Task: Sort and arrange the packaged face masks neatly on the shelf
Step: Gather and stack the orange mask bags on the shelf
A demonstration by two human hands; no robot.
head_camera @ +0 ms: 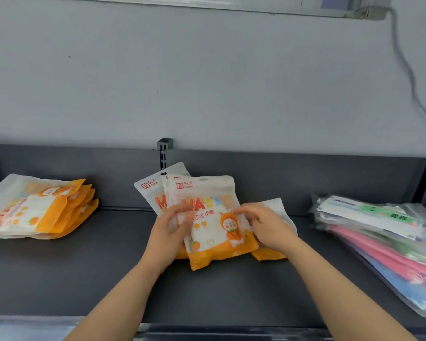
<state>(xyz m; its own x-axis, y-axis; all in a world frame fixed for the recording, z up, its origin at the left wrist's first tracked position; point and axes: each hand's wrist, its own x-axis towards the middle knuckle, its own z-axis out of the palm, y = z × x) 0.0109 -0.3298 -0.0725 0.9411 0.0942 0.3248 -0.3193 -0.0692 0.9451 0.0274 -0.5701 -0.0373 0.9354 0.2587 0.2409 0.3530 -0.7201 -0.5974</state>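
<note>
A bundle of orange-and-white mask packs (207, 193) lies fanned in the middle of the dark shelf (84, 267), the top pack showing a cartoon figure. My left hand (169, 230) grips the bundle's left side, thumb on top. My right hand (266, 225) holds the right side, covering another orange pack (272, 254) that pokes out beneath. A stack of the same orange packs (35, 207) lies at the shelf's left. A pile of clear-wrapped packs in pink, green and blue (379, 232) lies at the right.
The shelf's dark back panel (305, 178) rises behind the packs, with a slotted upright bracket (164, 153) in the middle. A grey wall stands above, and a cable (403, 65) hangs down at the right. Bare shelf shows between the piles.
</note>
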